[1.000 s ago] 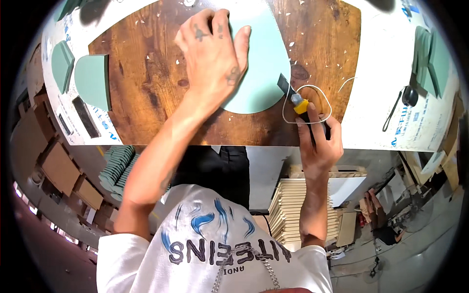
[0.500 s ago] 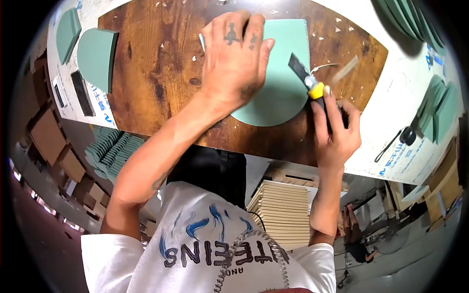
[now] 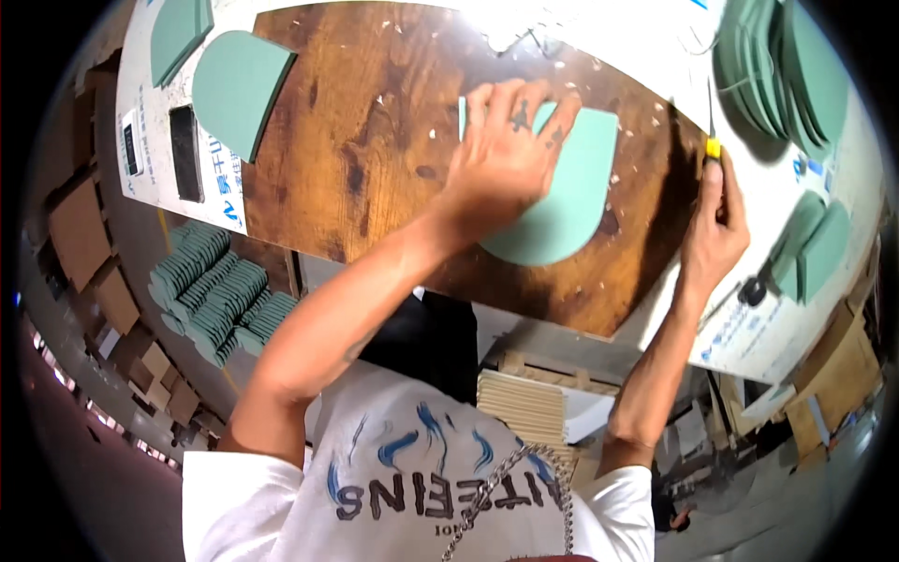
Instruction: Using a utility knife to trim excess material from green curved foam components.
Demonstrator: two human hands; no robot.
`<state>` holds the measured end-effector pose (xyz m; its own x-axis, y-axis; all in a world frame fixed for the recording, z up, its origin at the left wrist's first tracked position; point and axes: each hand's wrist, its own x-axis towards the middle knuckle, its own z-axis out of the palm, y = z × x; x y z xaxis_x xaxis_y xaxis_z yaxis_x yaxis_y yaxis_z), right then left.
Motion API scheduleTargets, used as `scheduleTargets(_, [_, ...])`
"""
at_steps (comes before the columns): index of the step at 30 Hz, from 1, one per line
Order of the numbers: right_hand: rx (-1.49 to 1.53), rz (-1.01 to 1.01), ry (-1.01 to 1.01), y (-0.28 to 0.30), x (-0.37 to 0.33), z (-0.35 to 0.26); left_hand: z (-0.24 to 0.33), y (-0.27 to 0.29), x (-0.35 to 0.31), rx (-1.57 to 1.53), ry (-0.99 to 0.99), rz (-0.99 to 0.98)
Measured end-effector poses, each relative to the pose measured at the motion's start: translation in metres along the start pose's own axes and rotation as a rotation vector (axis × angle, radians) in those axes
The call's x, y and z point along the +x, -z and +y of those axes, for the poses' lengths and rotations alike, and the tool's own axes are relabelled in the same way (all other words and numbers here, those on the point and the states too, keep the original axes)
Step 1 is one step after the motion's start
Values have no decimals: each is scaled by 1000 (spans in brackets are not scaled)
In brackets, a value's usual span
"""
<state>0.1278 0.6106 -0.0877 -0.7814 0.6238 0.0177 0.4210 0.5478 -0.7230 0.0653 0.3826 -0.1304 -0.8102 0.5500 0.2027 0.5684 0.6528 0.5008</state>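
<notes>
A green foam-like panel (image 3: 571, 201), straight along its far edge and rounded at the near end, lies on the brown wooden board (image 3: 346, 122). My left hand (image 3: 510, 155) rests on the panel's left part, its fingers spread over the surface and hiding some of it. Off to the right, near the board's edge, my right hand (image 3: 716, 229) is closed around a utility knife (image 3: 714, 150) with a yellow and black body. Its thin blade points away from me, and the knife is apart from the panel.
Similar green panels (image 3: 243, 89) lie at the far left beside a black rectangular block (image 3: 186, 155). More green panels (image 3: 815, 75) stand stacked at the far right, others (image 3: 810, 248) near a small black object (image 3: 752, 291). Rows of green pieces (image 3: 220, 290) sit below the table's left side.
My right hand has carried the knife away from the panel to the right. My left hand stays on the panel. The whole view has shifted somewhat.
</notes>
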Motion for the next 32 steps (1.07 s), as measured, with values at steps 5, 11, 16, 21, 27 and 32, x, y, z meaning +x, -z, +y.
scheduleTargets(5, [65,-118,-536,38,-131,2,-1,9,4,44,-52,-130])
scheduleTargets(11, [691,-20,-933,-9,-290,-24,23,9,-32,-8,-232,-276])
scheduleTargets(16, [838,297,-1014,-28,-347,-19,61,70,-113,-168,-362,-708])
scheduleTargets(21, [883,383,-995,20,-329,-80,55,129,-129,-224,-699,-993])
scheduleTargets(27, [1102,335,-733,27,-302,-113,37,139,-43,-513,-231,-558])
scheduleTargets(32, [766,195,-708,1,-322,-65,-13,64,43,-623,-44,-662])
